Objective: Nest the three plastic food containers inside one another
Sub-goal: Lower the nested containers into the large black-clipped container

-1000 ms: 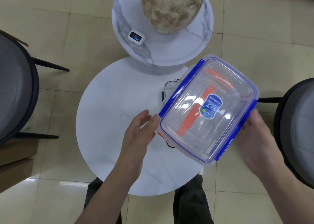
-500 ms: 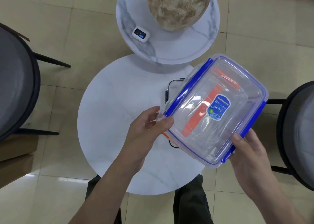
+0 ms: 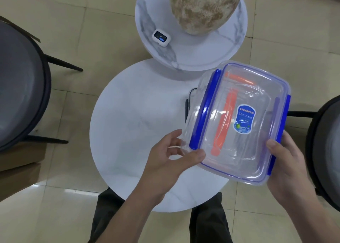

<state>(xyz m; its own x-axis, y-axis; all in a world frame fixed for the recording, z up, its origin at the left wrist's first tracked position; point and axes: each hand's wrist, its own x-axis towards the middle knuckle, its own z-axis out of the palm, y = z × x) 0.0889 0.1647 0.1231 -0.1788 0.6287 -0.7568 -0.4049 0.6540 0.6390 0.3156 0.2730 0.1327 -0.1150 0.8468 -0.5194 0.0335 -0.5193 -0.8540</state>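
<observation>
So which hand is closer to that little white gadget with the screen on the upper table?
Left. The left hand is at the container's near-left corner, below the white gadget. The right hand holds the container's right edge, farther off to the right.

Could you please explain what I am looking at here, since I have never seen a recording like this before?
There is no machine: a person wears a camera on the head, so the one picture looks down at their own two bare hands. The left hand and right hand hold a clear plastic container with blue clips above a round white table. Orange-trimmed pieces show through its lid, so smaller containers seem to sit inside. A dark-framed object lies on the table, mostly hidden under the container. Behind stands a higher marble table with a mottled vase and a small white device. Dark chairs stand at either side.
</observation>
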